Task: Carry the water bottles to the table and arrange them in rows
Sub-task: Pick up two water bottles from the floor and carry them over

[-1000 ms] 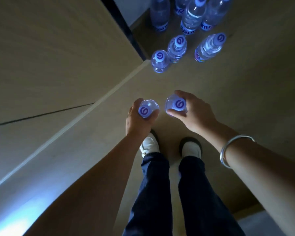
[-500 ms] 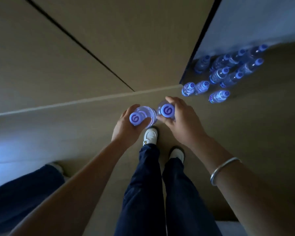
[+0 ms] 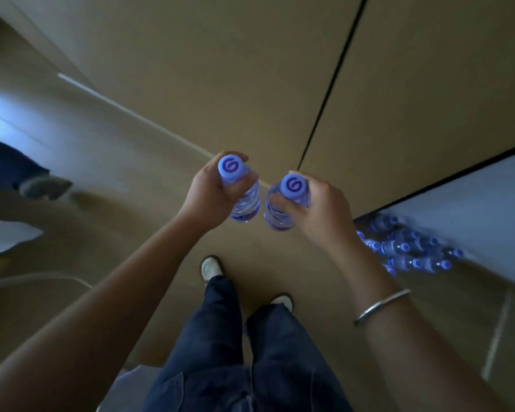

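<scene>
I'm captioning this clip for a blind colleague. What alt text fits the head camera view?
Seen from above, the left hand and right hand each grip a capped water bottle, the left bottle and right bottle, above a tan floor. More bottles stand on the floor at right, by a wall.

2 held bottles [image 3: 244, 200] side by side above the floor [image 3: 131, 233]; bottle cluster [image 3: 408, 248] on floor, far right.

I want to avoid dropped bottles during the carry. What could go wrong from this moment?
1. Each hand, left hand and right hand, holds its bottle only near the cap: left bottle, right bottle. Either could slip.
2. The two bottles hang close together and might knock each other.
3. The bottles on the floor lie near the person's feet; a step could topple them.
</scene>
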The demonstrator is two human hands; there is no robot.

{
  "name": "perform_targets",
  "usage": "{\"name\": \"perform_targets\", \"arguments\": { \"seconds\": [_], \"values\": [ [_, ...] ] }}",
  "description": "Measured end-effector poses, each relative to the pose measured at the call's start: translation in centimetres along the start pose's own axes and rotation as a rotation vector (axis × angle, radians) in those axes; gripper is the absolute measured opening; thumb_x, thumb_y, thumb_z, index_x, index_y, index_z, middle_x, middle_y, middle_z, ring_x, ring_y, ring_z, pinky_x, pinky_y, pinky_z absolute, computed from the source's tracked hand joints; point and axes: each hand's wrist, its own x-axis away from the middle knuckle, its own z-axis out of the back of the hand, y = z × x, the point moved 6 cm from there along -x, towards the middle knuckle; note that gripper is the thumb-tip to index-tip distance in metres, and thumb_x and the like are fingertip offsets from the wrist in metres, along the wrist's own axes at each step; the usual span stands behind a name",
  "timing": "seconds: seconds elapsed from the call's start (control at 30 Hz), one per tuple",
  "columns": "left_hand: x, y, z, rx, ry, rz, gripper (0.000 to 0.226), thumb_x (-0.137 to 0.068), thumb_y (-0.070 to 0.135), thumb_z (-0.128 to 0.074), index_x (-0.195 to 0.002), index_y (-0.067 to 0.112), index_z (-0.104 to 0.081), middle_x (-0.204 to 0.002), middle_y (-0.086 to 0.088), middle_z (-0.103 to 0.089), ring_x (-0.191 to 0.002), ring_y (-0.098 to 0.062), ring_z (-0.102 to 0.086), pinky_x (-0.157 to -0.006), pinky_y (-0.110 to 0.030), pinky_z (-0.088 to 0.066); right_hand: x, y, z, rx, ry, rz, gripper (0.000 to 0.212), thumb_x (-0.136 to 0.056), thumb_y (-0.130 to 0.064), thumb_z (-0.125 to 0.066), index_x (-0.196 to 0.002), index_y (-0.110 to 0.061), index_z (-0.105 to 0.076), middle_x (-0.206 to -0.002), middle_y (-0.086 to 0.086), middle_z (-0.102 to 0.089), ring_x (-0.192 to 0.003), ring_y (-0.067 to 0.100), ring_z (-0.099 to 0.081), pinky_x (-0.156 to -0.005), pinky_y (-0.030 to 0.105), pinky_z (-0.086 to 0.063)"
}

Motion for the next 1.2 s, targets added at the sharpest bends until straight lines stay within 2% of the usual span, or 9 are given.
{"name": "perform_targets", "arguments": {
  "seconds": [0.13, 0.23, 0.37, 0.5, 0.63, 0.77, 1.0, 1.1, 1.2],
  "values": [
    [0.6, 0.1, 6.8, 0.034, 0.066, 0.009, 0.019, -0.082, 0.016, -0.070, -0.095, 0.022, -0.059, -0.079, 0.017, -0.058, -0.065, 0.015, -0.052, -0.068, -0.005, -0.040, -2.1, -6.7, -2.2, 0.024, -0.147, 0.112, 0.031, -0.076, -0.046, -0.069, -0.096, -0.023, -0.066, -0.087, -0.004, -0.067, -0.082, 0.014, -0.059, -0.067, 0.026, -0.038],
    [0.7, -1.0, 11.8, 0.085, 0.151, 0.050, 0.017, -0.082, 0.016, -0.070, -0.093, 0.019, -0.059, -0.076, 0.011, -0.060, -0.066, 0.004, -0.053, -0.069, -0.011, -0.043, -3.9, -11.6, -5.0, 0.033, -0.246, 0.211, 0.018, -0.076, -0.042, -0.071, -0.084, -0.028, -0.061, -0.079, -0.007, -0.063, -0.075, 0.011, -0.056, -0.068, 0.028, -0.041],
    [1.1, -3.4, 19.3, 0.094, 0.263, 0.090, 0.011, -0.081, 0.020, -0.070, -0.085, 0.022, -0.060, -0.073, 0.012, -0.060, -0.069, -0.005, -0.055, -0.071, -0.021, -0.045, -5.8, -18.2, -10.2, 0.051, -0.329, 0.310, 0.019, -0.074, -0.040, -0.073, -0.084, -0.032, -0.060, -0.084, -0.005, -0.065, -0.079, 0.012, -0.058, -0.072, 0.029, -0.044],
    [1.4, -6.1, 26.9, 0.085, 0.331, 0.107, 0.020, -0.080, 0.022, -0.072, -0.092, 0.008, -0.062, -0.080, 0.000, -0.062, -0.074, -0.013, -0.055, -0.076, -0.034, -0.048, -7.6, -24.2, -15.9, 0.038, -0.396, 0.356, 0.018, -0.072, -0.037, -0.076, -0.079, -0.029, -0.062, -0.076, -0.010, -0.065, -0.071, 0.007, -0.056, -0.070, 0.029, -0.046],
    [1.9, -8.9, 34.3, 0.093, 0.420, 0.128, 0.026, -0.080, 0.026, -0.072, -0.093, 0.007, -0.061, -0.082, -0.003, -0.063, -0.075, -0.014, -0.055, -0.078, -0.037, -0.049, -8.6, -30.0, -22.0, 0.031, -0.472, 0.388, 0.020, -0.073, -0.035, -0.075, -0.066, -0.034, -0.056, -0.061, -0.017, -0.057, -0.061, 0.000, -0.049, -0.065, 0.026, -0.041],
    [2.7, -11.6, 41.0, 0.133, 0.513, 0.146, 0.025, -0.081, 0.024, -0.072, -0.092, 0.006, -0.059, -0.083, -0.008, -0.062, -0.077, -0.019, -0.057, -0.078, -0.041, -0.050, -9.1, -35.6, -27.4, 0.014, -0.536, 0.440, 0.017, -0.075, -0.031, -0.074, -0.070, -0.033, -0.058, -0.069, -0.014, -0.062, -0.069, 0.008, -0.056, -0.073, 0.032, -0.048],
    [2.7, -15.6, 49.9, 0.255, 0.748, 0.226, 0.023, -0.083, 0.024, -0.069, -0.090, 0.004, -0.060, -0.078, -0.004, -0.058, -0.073, -0.017, -0.052, -0.073, -0.032, -0.044, -11.5, -43.8, -34.3, 0.029, -0.616, 0.527, 0.025, -0.077, -0.034, -0.072, -0.098, -0.025, -0.063, -0.093, -0.003, -0.070, -0.089, 0.018, -0.065, -0.086, 0.038, -0.052],
    [1.5, -16.9, 52.7, 0.321, 0.822, 0.243, 0.015, -0.084, 0.023, -0.068, -0.087, 0.012, -0.059, -0.078, -0.002, -0.059, -0.074, -0.017, -0.054, -0.075, -0.030, -0.045, -13.5, -46.5, -36.8, 0.051, -0.646, 0.560, 0.028, -0.078, -0.036, -0.072, -0.100, -0.021, -0.064, -0.096, 0.000, -0.071, -0.091, 0.019, -0.066, -0.086, 0.040, -0.052],
    [-0.9, -18.1, 55.4, 0.310, 0.855, 0.246, 0.015, -0.084, 0.025, -0.068, -0.088, 0.012, -0.060, -0.075, 0.003, -0.059, -0.069, -0.011, -0.054, -0.068, -0.019, -0.045, -16.4, -48.8, -39.6, 0.062, -0.693, 0.574, 0.027, -0.077, -0.037, -0.072, -0.096, -0.019, -0.066, -0.094, 0.000, -0.072, -0.091, 0.020, -0.067, -0.087, 0.043, -0.052]
  ]
}}
